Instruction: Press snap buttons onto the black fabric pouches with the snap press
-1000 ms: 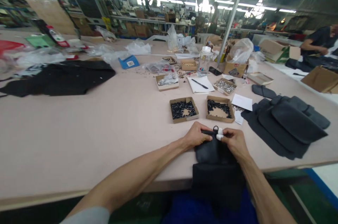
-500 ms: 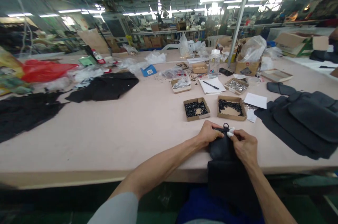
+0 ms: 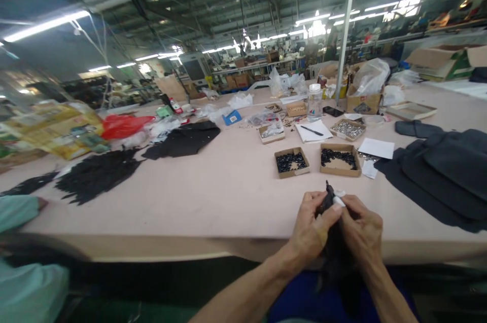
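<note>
Just beyond the table's front edge, my left hand (image 3: pixel 314 224) is closed on a black leather-like piece (image 3: pixel 337 247), thumb pressed toward the other hand. Close on its right, my right hand (image 3: pixel 361 221) pinches the same piece; white wrapping shows at its fingertips. The top end of the piece stands up between the fingers, seen nearly edge-on, and its lower part hangs toward my lap. What lies between the fingertips is hidden. In front of the hands are two cardboard trays of small black parts, a left tray (image 3: pixel 292 175) and a right tray (image 3: pixel 340 173).
Stacked black pieces (image 3: pixel 449 176) lie at right. Behind the trays are a notepad with a pen (image 3: pixel 312 131), a tray of metal parts (image 3: pixel 347 129), a clear bottle (image 3: pixel 314 102) and a pole (image 3: pixel 345 34). Black strips (image 3: pixel 99 173) and another person's sleeve (image 3: pixel 19 211) are at left.
Both hands have drawn slightly down and toward me, and the black piece has turned from flat to edge-on. The view has swung left and tilted, bringing in another person's sleeve.
</note>
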`<state>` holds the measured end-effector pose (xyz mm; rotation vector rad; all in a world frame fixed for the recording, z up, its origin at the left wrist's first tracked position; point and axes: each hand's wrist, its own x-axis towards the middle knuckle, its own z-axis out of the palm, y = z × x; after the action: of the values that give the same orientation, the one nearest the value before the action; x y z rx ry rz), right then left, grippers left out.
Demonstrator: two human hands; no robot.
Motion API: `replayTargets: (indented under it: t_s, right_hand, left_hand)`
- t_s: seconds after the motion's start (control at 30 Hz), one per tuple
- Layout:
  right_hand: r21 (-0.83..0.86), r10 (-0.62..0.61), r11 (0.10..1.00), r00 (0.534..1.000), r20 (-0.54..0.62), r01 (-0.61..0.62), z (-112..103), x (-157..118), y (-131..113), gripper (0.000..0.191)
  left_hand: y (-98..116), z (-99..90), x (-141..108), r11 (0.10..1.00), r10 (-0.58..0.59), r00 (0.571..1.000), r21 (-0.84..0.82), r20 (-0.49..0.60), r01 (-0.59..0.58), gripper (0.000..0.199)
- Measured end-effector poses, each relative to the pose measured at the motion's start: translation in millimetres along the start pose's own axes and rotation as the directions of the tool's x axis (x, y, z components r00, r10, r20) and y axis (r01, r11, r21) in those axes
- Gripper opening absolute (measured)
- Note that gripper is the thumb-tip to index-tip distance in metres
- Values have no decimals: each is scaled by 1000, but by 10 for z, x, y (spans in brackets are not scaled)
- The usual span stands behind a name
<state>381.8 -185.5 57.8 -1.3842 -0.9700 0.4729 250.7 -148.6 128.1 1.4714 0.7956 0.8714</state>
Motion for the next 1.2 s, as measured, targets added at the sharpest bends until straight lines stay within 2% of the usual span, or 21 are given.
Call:
replayTargets:
  t_s: [0.17,0.3,0.4,0.5,0.57,0.67,0.73,0.83,0.9,0.97,1.1,1.2]
  right_hand:
    - [76,46,995,988,145,-57,-332,-28,-210,26]
    - [145,61,982,935,350,-119,-669,-20,-421,41]
    - [168,16,980,892,453,-103,-827,-12,-618,48]
    - [59,25,997,904,428,-56,-882,39,-752,48]
    - [22,66,996,902,426,-83,-893,83,-775,45]
    - [109,133,974,890,437,-200,-925,105,-732,44]
    - [206,209,927,888,410,-313,-953,88,-680,48]
    - [280,294,861,865,405,-424,-942,106,-581,53]
    - [278,282,853,837,469,-443,-860,194,-471,52]
    - [253,264,844,778,570,-472,-724,333,-300,49]
    - [170,307,804,643,702,-570,-462,618,186,41]
    - [79,337,826,602,724,-558,-390,768,503,37]
  left_hand:
    - [176,296,-341,996,69,997,-61,32,-67,56]
    - [192,468,-458,980,61,996,-192,60,-48,62]
    - [265,550,-517,998,60,995,-30,86,-57,60]
    - [363,618,-583,981,120,988,139,93,-132,59]
    - [420,657,-636,965,148,987,210,58,-157,59]
    - [509,676,-737,919,193,981,350,4,-182,60]
    - [567,655,-812,833,290,957,492,2,-254,65]
    - [558,591,-863,621,448,893,705,41,-344,69]
    - [412,550,-809,518,466,883,791,58,-325,66]
    - [132,522,-679,469,437,898,841,44,-269,62]
    - [-583,523,-337,448,368,930,876,1,-178,58]
    - [-960,561,-158,442,353,936,884,-14,-153,58]
